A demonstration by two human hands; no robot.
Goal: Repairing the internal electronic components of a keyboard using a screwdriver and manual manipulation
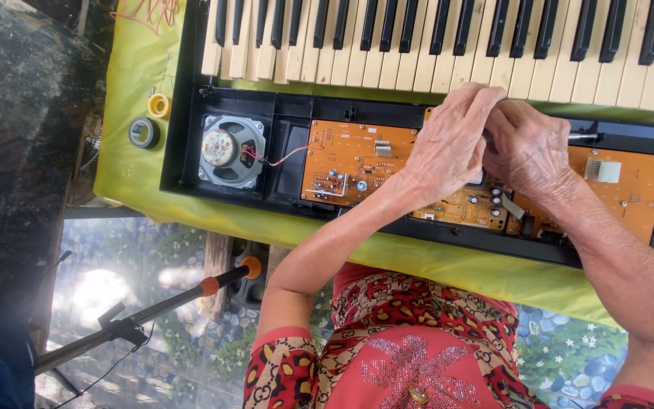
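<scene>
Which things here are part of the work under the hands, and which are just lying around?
In the work: left hand and right hand, together over the orange circuit board inside the opened keyboard; screwdriver shaft by the right hand.

Lying about: speaker, yellow tape roll, dark tape roll, microphone stand.

A bench (pixel 126 178) covered with a yellow-green cloth (pixel 448 265) carries everything. The cloth hangs slightly over the near edge. Directly on it lies an opened electronic keyboard (pixel 183 144), its black casing stretching from the left part of the cloth past the right border of the view. Left of the casing, on bare cloth, sit a small yellow tape roll (pixel 159 105) and, just beside it and nearer the edge, a dark tape roll (pixel 143 133). A tangle of red wire (pixel 149 11) lies at the far left corner.
</scene>
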